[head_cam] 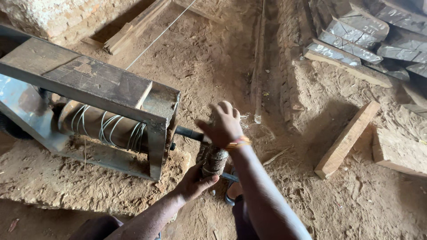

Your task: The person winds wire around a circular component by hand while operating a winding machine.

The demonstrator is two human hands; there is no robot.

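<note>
Rusty steel: the winch frame [89,84] fills the left half of the picture, a box of flat plates standing on sandy ground [213,66].
Drum: a tan cylinder [95,122] lies crosswise inside the frame, with loose turns of thin wire [111,126] around it.
Wire run: one taut strand [160,33] leaves the frame and climbs toward the top centre of the picture.
Shaft: a dark metal rod [189,132] sticks out of the frame's right end, just left of centre.
Crank handle: a stubby grip [215,160] bound in rough, frayed wrapping sits at the shaft's outer end, low in the centre.
Right hand [222,124]: clenched over the top of the crank where it meets the shaft; an orange band circles the wrist.
Left hand [193,182]: cupped against the lower side of the wrapped handle, thumb across it; how firmly it closes I cannot tell.
Handling, as a judgement: the crank looks stiff and heavy to turn, the steel rigid; the wrapping likely gives friction where bare metal would slip.
Where to hold: the wrapped grip seems the safest place, well away from the wire turns, which look thin, springy and sharp on skin.
Nearby: a wooden block [347,140] lies on the sand at right, and grey slabs [351,38] are stacked at upper right.
Foot: a sandalled foot [232,189] shows just below the handle.
</note>
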